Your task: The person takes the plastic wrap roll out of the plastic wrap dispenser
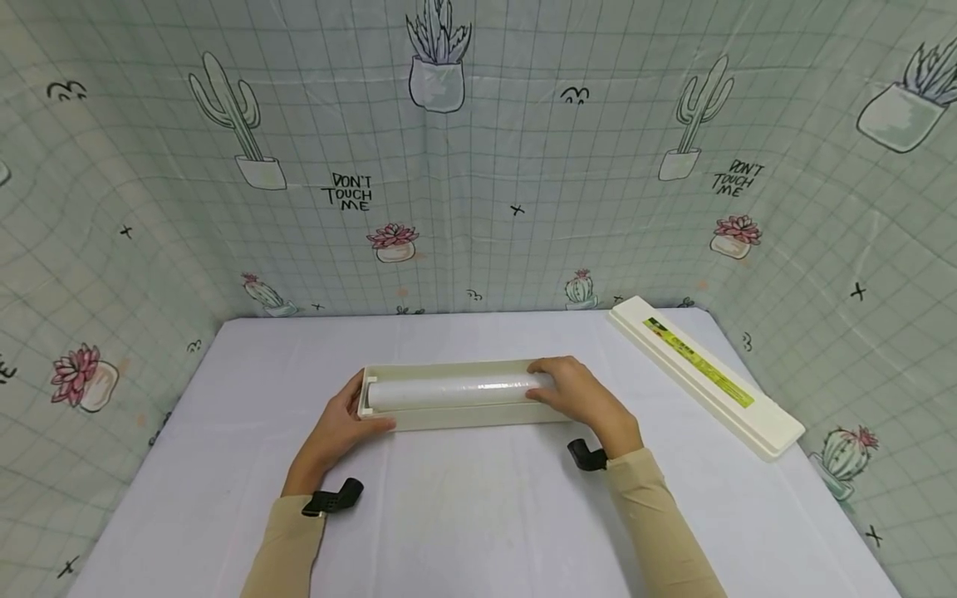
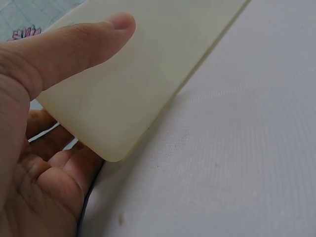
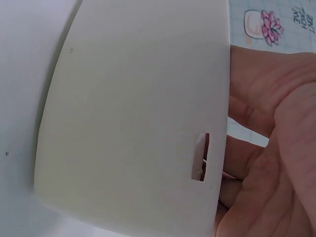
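An open long cream plastic box (image 1: 478,417) lies across the middle of the table, with a white, glossy roll of plastic wrap (image 1: 449,390) inside it. My left hand (image 1: 345,425) grips the box's left end, thumb along the front wall and fingers round the end. In the left wrist view the thumb lies flat on the cream wall (image 2: 148,74). My right hand (image 1: 579,394) reaches over the box's right end and holds the roll there between thumb and fingers. Its fingertips are hidden behind the box wall (image 3: 128,118) in the right wrist view, where a small slot shows.
A long cream lid (image 1: 706,378) with a yellow-green label lies slanted at the table's right edge. The table (image 1: 463,515) has a white cloth. Patterned fabric walls (image 1: 478,166) stand behind and at both sides. A black wrist camera (image 1: 332,498) sits on the left wrist.
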`<state>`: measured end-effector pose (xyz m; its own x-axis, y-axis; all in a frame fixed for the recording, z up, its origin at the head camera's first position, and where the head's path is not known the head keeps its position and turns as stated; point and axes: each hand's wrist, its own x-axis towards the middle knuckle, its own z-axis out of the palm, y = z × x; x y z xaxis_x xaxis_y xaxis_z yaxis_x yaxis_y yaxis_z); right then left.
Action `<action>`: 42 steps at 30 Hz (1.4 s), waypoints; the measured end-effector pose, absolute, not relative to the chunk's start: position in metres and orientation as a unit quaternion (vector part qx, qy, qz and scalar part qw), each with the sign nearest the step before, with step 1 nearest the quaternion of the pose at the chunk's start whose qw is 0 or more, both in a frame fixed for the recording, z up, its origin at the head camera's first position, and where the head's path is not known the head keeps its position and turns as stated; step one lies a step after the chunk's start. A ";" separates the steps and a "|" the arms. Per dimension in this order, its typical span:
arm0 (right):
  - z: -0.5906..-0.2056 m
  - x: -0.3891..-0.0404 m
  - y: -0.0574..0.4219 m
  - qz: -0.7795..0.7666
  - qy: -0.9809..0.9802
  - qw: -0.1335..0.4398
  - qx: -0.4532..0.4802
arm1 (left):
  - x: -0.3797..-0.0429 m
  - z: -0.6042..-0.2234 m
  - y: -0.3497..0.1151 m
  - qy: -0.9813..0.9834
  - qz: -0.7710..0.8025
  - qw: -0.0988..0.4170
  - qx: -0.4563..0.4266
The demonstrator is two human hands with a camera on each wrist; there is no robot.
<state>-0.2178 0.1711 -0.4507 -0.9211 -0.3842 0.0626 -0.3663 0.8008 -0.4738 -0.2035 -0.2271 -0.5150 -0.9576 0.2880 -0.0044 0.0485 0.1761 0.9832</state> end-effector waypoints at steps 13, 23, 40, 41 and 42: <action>-0.448 -0.215 0.170 -0.244 0.951 0.036 -0.185 | -0.202 -0.516 -0.229 0.760 0.631 0.111 0.113; -0.448 -0.214 0.173 -0.232 0.950 0.019 -0.206 | -0.202 -0.515 -0.229 0.761 0.629 0.111 0.117; -0.443 -0.211 0.178 -0.271 0.933 -0.005 -0.235 | -0.202 -0.515 -0.230 0.761 0.629 0.112 0.113; -0.443 -0.211 0.178 -0.271 0.933 -0.006 -0.236 | -0.202 -0.514 -0.230 0.760 0.630 0.111 0.114; -0.443 -0.211 0.178 -0.273 0.932 -0.007 -0.236 | -0.202 -0.514 -0.229 0.759 0.631 0.111 0.116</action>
<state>-0.2113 0.1780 -0.4430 -0.8882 -0.4370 0.1415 -0.4443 0.7392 -0.5062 -0.2018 -0.2293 -0.5143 -0.9486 0.3156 -0.0228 0.0354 0.1774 0.9835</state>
